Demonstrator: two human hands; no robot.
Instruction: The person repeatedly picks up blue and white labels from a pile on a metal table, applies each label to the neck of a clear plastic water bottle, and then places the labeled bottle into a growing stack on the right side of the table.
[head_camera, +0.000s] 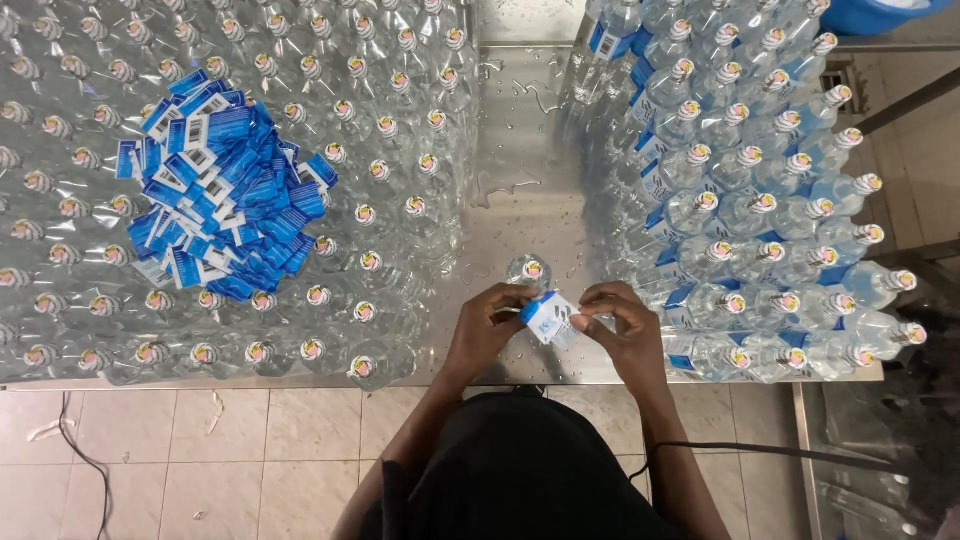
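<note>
Head view: both hands pinch a blue label, seemingly around a mostly hidden bottle.

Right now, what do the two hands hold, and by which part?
Both the left hand and the right hand pinch a blue-and-white label by its opposite edges, above a clear bottle.

Person seen from above; black garment covers torso and lap, plain, no print visible; forearms bare, no sleeves reaching them; left hand and right hand bare, no gloves; no rings, watch or bracelet discernible; thin black cable runs off beside right arm.
</note>
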